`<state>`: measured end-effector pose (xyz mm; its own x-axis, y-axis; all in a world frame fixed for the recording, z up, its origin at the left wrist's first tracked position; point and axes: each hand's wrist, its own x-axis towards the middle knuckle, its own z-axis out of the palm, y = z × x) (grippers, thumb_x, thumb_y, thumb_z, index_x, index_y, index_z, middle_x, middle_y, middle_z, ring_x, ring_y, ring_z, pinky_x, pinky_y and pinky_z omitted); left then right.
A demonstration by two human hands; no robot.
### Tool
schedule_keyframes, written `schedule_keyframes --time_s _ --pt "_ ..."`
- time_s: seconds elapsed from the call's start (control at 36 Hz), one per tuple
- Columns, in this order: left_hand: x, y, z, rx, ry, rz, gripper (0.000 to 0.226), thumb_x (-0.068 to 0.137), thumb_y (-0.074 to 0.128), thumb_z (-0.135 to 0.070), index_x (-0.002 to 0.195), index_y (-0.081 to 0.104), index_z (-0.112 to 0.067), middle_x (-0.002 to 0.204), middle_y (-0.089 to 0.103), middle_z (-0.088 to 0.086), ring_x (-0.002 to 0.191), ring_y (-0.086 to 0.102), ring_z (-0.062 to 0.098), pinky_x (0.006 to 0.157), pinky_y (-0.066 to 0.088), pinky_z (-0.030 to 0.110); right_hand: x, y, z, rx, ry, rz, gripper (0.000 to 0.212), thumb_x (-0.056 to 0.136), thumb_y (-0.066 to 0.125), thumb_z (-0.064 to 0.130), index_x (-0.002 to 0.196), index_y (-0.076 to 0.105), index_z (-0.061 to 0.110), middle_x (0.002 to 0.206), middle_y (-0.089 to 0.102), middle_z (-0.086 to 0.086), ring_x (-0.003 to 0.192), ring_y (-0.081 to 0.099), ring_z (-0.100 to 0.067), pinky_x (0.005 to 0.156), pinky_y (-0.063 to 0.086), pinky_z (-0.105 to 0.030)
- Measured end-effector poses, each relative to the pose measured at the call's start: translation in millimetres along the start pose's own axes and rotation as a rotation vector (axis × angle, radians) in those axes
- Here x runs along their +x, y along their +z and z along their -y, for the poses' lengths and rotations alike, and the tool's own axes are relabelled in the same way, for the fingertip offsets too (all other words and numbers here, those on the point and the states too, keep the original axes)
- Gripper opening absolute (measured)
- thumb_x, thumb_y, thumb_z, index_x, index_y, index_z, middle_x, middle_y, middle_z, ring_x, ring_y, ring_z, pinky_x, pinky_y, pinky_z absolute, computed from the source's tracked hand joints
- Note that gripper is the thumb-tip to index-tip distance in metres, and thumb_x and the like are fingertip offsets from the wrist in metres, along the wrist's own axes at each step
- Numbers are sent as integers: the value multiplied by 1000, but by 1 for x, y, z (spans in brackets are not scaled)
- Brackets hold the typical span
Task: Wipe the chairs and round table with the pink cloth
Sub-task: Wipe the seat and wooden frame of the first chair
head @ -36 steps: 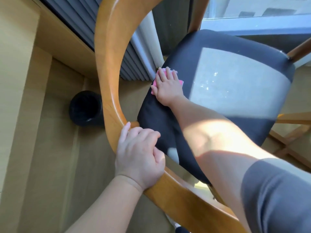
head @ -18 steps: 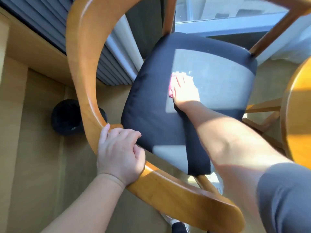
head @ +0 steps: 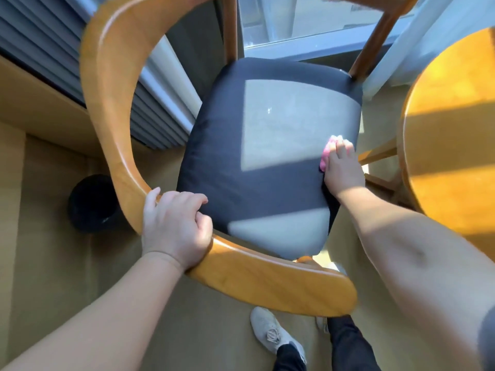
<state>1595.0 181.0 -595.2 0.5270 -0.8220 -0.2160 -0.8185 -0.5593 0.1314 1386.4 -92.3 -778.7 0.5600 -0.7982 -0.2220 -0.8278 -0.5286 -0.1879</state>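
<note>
Chair (head: 112, 103) clasped by curled left fingers (head: 187, 199), cloth (head: 327, 153) pressed on seat (head: 254, 183) by flat right fingers (head: 344, 149), bin (head: 91, 204) contents unseen.

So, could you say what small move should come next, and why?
Probably sweep the pink cloth left across the seat cushion: the right hand presses it at the cushion's right edge, while the left hand grips the backrest.
</note>
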Motion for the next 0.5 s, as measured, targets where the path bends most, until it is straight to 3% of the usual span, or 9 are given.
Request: schedule_keyframes --time_s 0.06,0.14,0.17,0.28,0.36,0.44,0.5 --pt "0 2 1 -5 5 -27 30 81 43 -32 99 66 -25 94 67 -7 92 60 15 108 30 50 -9 -3 -8 73 109 27 50 93 43 1 142 35 -7 149 31 -25 133 33 -41 110 27 -44" --pt "-1 2 0 -4 2 -44 32 82 41 -32 101 66 -24 95 67 -6 93 59 15 109 29 49 -20 -20 -15 189 265 57 21 91 44 0 109 55 2 127 45 -21 114 49 -39 88 37 -40" --pt "-2 2 -1 -4 -3 -41 31 83 42 -32 102 65 -24 95 67 -6 93 59 15 109 29 48 -23 -28 -16 205 280 73 21 92 44 1 109 56 2 128 45 -20 112 51 -39 83 37 -39" --pt "-4 -7 -11 -16 -23 -15 25 88 49 -25 107 64 -21 96 66 -5 96 58 16 112 23 42 -41 -78 -2 313 234 118 39 101 39 15 136 48 2 143 45 -18 128 47 -35 102 38 -40" --pt "-10 -29 -33 -137 -27 -48 28 86 54 -22 111 65 -17 98 67 0 98 56 22 100 37 36 -62 -129 17 417 93 7 30 104 37 14 111 62 -1 116 58 -25 109 57 -38 96 40 -41" --pt "-20 -63 -69 -232 33 -62 30 86 57 -22 115 64 -16 110 65 3 106 55 25 93 41 34 -86 -182 37 446 100 36 39 106 32 25 124 61 7 128 56 -18 123 49 -34 99 31 -31" --pt "-31 -88 -93 -247 127 -62 30 87 56 -24 115 64 -15 112 65 2 106 56 24 93 43 34 -104 -210 47 483 137 39 41 106 30 30 116 65 10 119 61 -12 113 54 -30 91 34 -28"
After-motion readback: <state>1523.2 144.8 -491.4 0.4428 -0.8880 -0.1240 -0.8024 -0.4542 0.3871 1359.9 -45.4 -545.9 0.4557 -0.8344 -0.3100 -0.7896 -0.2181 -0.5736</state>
